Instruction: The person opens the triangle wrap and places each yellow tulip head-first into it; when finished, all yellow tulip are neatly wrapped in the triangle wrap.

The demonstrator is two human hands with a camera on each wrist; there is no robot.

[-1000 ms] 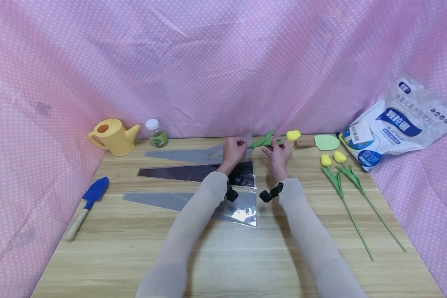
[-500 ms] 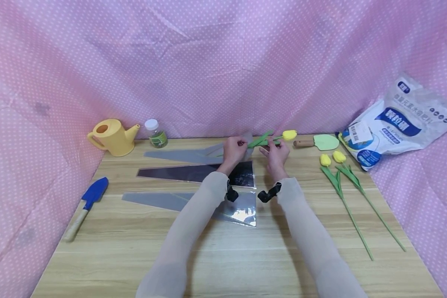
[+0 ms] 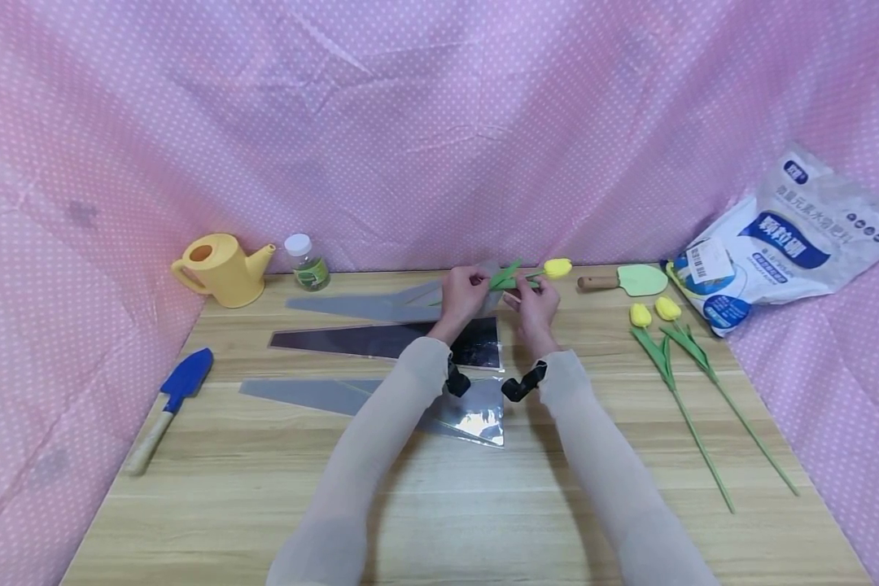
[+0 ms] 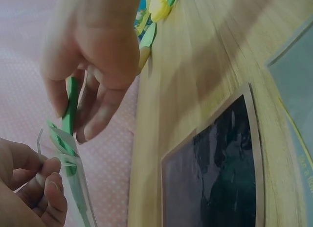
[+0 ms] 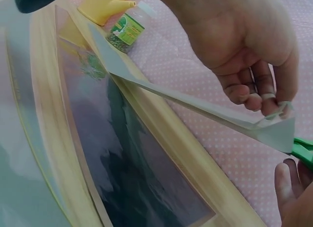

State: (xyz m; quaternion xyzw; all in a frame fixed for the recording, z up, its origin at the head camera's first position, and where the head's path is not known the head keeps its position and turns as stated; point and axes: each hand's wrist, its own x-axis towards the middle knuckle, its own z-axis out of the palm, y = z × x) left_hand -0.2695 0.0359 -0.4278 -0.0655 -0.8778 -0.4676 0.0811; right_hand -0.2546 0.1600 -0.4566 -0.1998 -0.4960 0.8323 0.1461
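At the back of the table, my left hand point(image 3: 463, 293) pinches the mouth edge of a long tapered grey flower sleeve point(image 5: 195, 107), lifting that wide end. My right hand point(image 3: 538, 309) holds a yellow artificial tulip point(image 3: 557, 268) by its green leaves and stem, the bloom pointing right. In the left wrist view, the green stem point(image 4: 72, 104) runs from the right fingers down into the sleeve's mouth, and green shows through the clear plastic. Two more yellow tulips point(image 3: 641, 316) lie at the right of the table.
Nearer the front lie a dark sleeve point(image 3: 476, 343) and another grey sleeve point(image 3: 300, 392). Along the left are a yellow watering can point(image 3: 236, 273), a jar point(image 3: 311, 273) and a blue trowel point(image 3: 185, 378). A green trowel point(image 3: 640, 280) and a fertilizer bag point(image 3: 784, 244) are back right.
My right hand has moved left with the tulip, bringing the bloom and leaves closer to the sleeve's mouth. My left hand stays at the sleeve edge, barely shifted.
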